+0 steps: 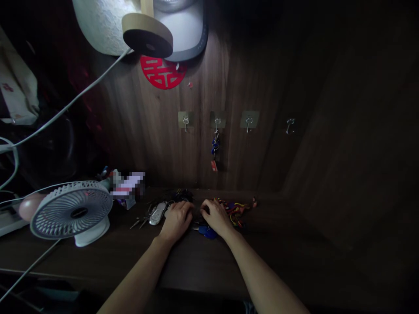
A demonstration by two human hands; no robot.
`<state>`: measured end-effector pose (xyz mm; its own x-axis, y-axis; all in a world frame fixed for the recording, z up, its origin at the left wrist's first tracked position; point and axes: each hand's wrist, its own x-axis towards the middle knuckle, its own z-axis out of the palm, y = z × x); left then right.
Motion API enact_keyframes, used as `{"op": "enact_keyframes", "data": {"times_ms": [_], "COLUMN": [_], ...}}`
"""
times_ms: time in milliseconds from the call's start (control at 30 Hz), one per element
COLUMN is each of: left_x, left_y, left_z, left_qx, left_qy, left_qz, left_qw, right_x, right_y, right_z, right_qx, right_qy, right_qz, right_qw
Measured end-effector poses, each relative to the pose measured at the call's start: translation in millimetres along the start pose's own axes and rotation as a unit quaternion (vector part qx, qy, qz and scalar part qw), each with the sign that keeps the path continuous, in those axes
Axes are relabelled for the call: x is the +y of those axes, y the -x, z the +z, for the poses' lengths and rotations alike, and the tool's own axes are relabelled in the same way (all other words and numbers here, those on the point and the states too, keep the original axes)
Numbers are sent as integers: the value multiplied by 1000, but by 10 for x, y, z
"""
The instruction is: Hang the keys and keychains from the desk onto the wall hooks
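Note:
On the dark wooden shelf my left hand [177, 220] rests with its fingers curled down over a bunch of keys. A silver oval key fob [157, 213] and several loose-hanging keys [140, 223] spread out to its left. Close beside it, my right hand [214, 216] has its fingers bent together; whatever lies under its fingertips is hidden. A blue-headed key [207, 231] lies just below that hand. Red and yellow cords [238, 210] stretch out to its right. Black cords or straps [181, 196] lie behind the left hand.
Several metal hooks are fixed to the back panel; a blue key set [215, 145] with an orange tag hangs from one hook [216, 124]. A white fan [73, 211] stands at left. Above are a lamp [147, 37], caps and a red paper ornament [163, 75]. A white cable [70, 104] crosses the left side.

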<state>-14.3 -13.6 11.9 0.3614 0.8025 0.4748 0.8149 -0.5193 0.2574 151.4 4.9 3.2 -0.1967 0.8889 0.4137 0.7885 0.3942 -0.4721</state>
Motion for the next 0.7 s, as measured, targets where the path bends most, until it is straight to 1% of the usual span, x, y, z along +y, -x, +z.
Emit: {"op": "enact_keyframes", "data": {"times_ms": [67,133,267,367,433,500,600,700], "left_x": [44,79,92,76,66,57,43,32], "left_y": [-3,-6,-8,-5,-2,-1,-8,-24], "left_z": [-22,-34,-26,-14,-7,4,31,56], "left_qx": [-1,-2,26,53,67,83,106,107], "left_qy": [18,32,30,24,32,58,145,264], "left_qz": [30,51,45,30,29,25,-17,-89], "left_qw": [999,998,998,998,997,995,984,955], "right_x": [-10,-12,-17,-54,-92,-125,-145,-130], "right_y": [-14,-34,-67,-71,-67,-65,-68,-71], "right_z": [-6,-3,20,19,-1,-34,-84,-102], "right_qx": [9,22,51,41,30,24,35,48], "right_qy": [-79,-173,-342,-426,-466,-488,-487,-471], "right_qz": [18,41,84,113,123,124,119,117], "right_qw": [997,984,935,897,875,864,865,873]}}
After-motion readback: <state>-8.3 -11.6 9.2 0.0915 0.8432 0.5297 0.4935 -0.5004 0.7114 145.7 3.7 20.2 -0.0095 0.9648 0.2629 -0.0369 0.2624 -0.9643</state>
